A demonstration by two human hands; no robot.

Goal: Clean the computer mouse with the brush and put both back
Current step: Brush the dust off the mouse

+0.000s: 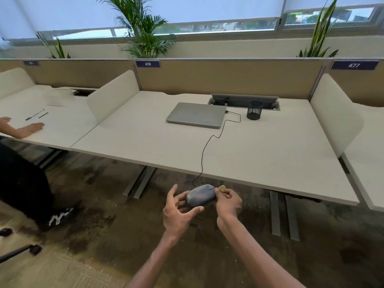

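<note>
Office desks stand in a row under big windows, with brown carpet below.

Low in the middle, the left hand cups a gray computer mouse from below, with its fingers bent round it and its thumb near the bottom edge. The right hand is curled tight round a small tan thing, the brush (only its tip shows above the fingers), and it touches the right end of the mouse. Both hands hold the mouse in the air, just in front of the desk edge and over the carpet.

A thin black cable runs from the mouse up over the white desk to a closed gray laptop. A black mesh pen cup stands just right of the laptop. Blue tags on the back wall read 476 and 477.

On the next desk to the left, another person's hand lies flat near 2 pens. Green plants grow behind the wall.
</note>
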